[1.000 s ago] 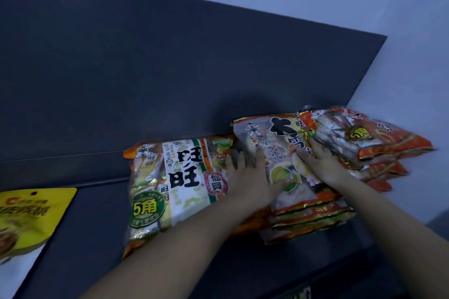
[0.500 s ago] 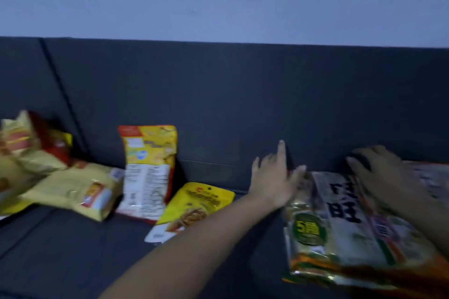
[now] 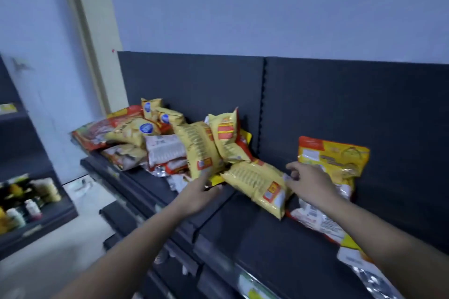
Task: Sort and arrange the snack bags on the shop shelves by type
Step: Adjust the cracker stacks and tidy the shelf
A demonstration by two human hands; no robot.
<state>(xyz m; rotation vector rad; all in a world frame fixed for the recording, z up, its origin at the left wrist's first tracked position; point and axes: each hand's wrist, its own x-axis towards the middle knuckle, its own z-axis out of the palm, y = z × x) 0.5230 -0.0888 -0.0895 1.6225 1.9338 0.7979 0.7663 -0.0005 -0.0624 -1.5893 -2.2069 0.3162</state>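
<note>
A heap of yellow snack bags lies on the dark top shelf, mixed with red-and-white bags. One yellow bag lies flat at the right end of the heap. My left hand reaches to the bottom edge of a leaning yellow bag; blur hides whether its fingers close on it. My right hand is at the far end of the flat bag, fingers loosely curled and holding nothing. An orange-and-yellow pouch stands against the back panel behind my right hand.
More flat pouches lie under my right forearm. The shelf's front edge carries price tags, with lower shelves below. A second rack with jars stands at the left across an aisle. A dark back panel closes the shelf behind.
The view swung left from the rice-cracker bags to the yellow heap. Both hands left the cracker bags and reached over to the yellow bags.
</note>
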